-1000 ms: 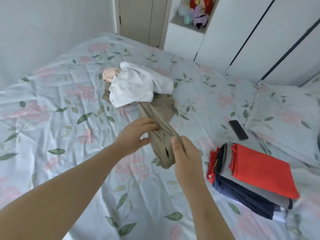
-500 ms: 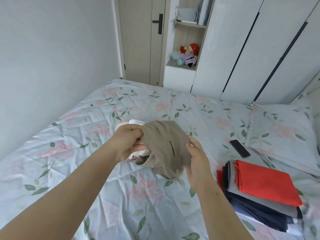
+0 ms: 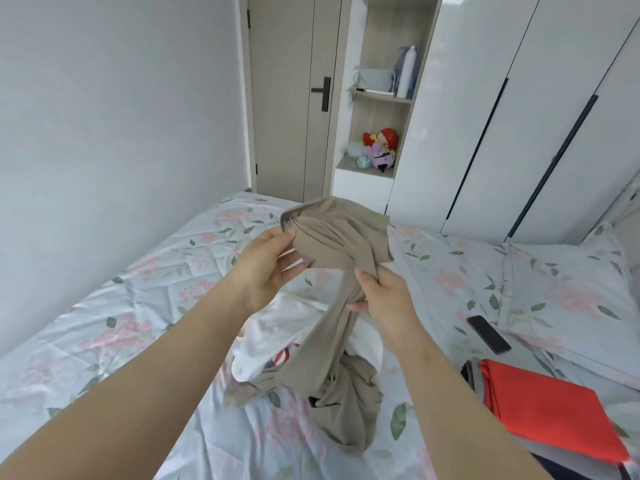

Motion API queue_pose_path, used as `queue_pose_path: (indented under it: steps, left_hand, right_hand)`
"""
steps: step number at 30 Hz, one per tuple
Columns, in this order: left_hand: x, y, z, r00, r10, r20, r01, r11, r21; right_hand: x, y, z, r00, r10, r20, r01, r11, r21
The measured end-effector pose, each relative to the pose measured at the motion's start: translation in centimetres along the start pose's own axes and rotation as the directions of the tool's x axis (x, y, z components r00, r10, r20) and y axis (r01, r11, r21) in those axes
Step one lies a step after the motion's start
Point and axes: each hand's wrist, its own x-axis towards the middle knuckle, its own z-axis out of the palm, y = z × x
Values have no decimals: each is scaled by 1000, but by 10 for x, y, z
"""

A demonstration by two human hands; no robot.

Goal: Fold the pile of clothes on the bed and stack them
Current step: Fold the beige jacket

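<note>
Left hand (image 3: 266,268) pinched edge of tan garment (image 3: 341,233), right hand (image 3: 384,299) clenched bunched middle; rest trailed below fingers (image 3: 362,275) onto bed (image 3: 138,306) (lifted probably to find its shape). Folded stack (image 3: 543,410) lay right of fingers.

The tan garment (image 3: 341,237) is lifted in the centre of the frame, bunched and twisted. Its lower end lies crumpled on the bed (image 3: 138,306). The left hand (image 3: 266,268) pinches its upper edge and the right hand (image 3: 388,299) grips its middle. A white garment (image 3: 266,341) lies crumpled under it. At the lower right sits the folded stack (image 3: 547,407), with a red piece on top.
</note>
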Motion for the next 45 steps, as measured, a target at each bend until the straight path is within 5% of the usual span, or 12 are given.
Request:
queue_pose_path:
  steps: [5,9,12,15,18,21,23,27,30,34,40,45]
  left_hand:
    - [2,-32,-1,943,25,333,-213,813,542]
    - [15,-37,3,967,163,197,-256,656,710]
    - [18,-19,13,972,209,108,-235,823,518]
    - [17,10,31,990,134,31,-137,981,133]
    - [22,39,44,998,63,14,-62,994,-90]
    - [24,62,46,998,59,-14,-60,988,-144]
    - [25,68,39,997,69,-44,-73,993,-89]
    - [22,56,21,997,45,-66,-45,999,-2]
    - [11,31,8,998,45,38,-53,972,229]
    - [-13,-11,-14,975,-100,198,-71,703,707]
    - [-20,-32,-4,916,-68,395,-98,917,386]
    - [-17,-20,22,947,-28,321,-68,956,285]
  right_hand:
    - [22,-91,5,983,-180,-36,184,965,187]
    - [36,-131,0,976,-189,-109,218,860,461]
    - [49,-123,-17,967,-189,-170,249,830,499]
    - [55,-73,-23,993,-108,-40,114,964,241]
    - [38,-8,-8,977,135,165,-123,989,-79]
    - [6,38,-12,858,245,451,-80,932,-355]
    - [-5,41,-21,914,146,378,12,923,-385]
    - [-1,18,-17,985,73,157,-59,994,-92]
    - [3,-7,-11,991,92,97,-108,977,183]
    - [6,-50,-5,999,25,38,-41,857,513]
    - [11,-64,0,1000,-5,-27,21,748,663]
    - [8,-50,-18,993,-26,-119,95,772,629]
